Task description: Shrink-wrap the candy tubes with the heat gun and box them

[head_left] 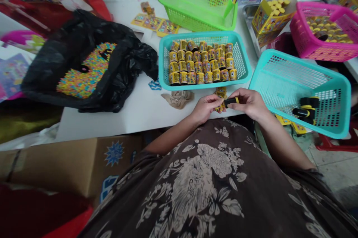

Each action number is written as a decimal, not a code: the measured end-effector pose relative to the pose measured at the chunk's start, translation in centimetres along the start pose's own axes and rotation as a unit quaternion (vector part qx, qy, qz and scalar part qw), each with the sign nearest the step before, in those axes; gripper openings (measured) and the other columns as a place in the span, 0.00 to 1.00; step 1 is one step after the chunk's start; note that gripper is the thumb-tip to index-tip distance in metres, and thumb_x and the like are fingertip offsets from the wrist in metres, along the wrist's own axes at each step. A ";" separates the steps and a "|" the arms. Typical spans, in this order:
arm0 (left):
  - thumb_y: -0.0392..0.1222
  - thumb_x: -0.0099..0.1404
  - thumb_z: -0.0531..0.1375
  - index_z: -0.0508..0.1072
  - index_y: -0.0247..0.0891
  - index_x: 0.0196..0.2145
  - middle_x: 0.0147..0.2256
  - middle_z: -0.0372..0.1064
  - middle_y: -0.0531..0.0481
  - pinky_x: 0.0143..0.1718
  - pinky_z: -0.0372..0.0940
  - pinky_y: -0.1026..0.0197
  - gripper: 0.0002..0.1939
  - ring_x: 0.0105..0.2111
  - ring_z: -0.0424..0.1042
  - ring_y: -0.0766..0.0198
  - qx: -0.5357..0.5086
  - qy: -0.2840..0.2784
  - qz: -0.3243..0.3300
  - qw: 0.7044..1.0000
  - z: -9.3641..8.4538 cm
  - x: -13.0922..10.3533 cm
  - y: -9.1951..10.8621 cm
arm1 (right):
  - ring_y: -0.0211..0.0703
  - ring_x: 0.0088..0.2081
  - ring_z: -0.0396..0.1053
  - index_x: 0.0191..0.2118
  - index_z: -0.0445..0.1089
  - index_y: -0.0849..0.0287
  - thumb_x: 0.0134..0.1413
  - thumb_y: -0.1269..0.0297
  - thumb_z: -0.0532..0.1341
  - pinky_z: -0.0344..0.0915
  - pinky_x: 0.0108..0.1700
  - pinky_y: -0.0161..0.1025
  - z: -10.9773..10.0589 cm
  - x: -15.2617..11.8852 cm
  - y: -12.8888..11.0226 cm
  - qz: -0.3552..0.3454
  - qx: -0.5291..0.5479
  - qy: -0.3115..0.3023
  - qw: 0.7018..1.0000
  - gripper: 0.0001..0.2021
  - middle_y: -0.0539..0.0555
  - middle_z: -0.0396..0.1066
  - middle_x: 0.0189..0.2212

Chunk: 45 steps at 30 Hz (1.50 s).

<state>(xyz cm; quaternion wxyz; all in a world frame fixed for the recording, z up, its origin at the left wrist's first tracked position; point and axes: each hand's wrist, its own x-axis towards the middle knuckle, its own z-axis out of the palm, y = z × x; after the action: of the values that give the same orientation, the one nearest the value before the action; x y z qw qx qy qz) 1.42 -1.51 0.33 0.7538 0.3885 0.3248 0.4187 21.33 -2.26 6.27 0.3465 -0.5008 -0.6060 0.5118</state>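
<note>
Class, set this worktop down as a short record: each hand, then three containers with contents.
Right hand: pinching a black cylinder near its yellow end
Left hand: fingertips at the cylinder's other end
Middle turquoise basket: rows of yellow-labelled cylinders
Right turquoise basket: several black cylinders
Black bag: small multicoloured pieces

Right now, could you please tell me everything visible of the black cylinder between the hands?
The black cylinder looks smooth, shiny and plastic, with a yellow band at its right end. The right hand holds it sideways by that end, near the edge of the table; the left hand is at its other end.
</note>
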 end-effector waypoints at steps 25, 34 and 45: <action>0.68 0.50 0.78 0.71 0.38 0.32 0.25 0.74 0.54 0.22 0.70 0.63 0.33 0.21 0.77 0.63 0.011 0.021 -0.017 1.000 -0.2 -0.2 0.3 | 0.39 0.28 0.64 0.35 0.75 0.56 0.49 0.47 0.75 0.59 0.32 0.40 1.4 -0.3 1.5 -0.040 -0.041 0.083 0.995 0.18 0.49 0.73 0.27; 0.70 0.59 0.73 0.72 0.38 0.36 0.26 0.75 0.54 0.24 0.69 0.64 0.31 0.22 0.76 0.66 0.065 0.036 0.008 0.997 -0.1 -0.4 0.2 | 0.40 0.29 0.65 0.35 0.76 0.56 0.54 0.53 0.73 0.62 0.33 0.41 1.3 -0.6 0.9 -0.097 -0.111 0.075 0.986 0.13 0.50 0.72 0.28; 0.70 0.50 0.76 0.78 0.37 0.30 0.27 0.76 0.52 0.30 0.68 0.63 0.31 0.27 0.73 0.67 0.072 0.049 0.023 0.996 -0.6 -0.4 0.6 | 0.39 0.30 0.66 0.40 0.79 0.54 0.54 0.51 0.78 0.65 0.33 0.41 1.3 -0.3 2.1 -0.135 -0.098 0.055 0.985 0.16 0.49 0.72 0.30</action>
<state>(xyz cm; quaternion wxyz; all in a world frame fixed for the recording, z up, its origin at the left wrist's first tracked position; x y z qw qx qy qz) 0.54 -1.51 0.62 0.6976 0.4277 0.3816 0.4299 20.73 -2.93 3.97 0.3948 -0.4736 -0.6947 0.3704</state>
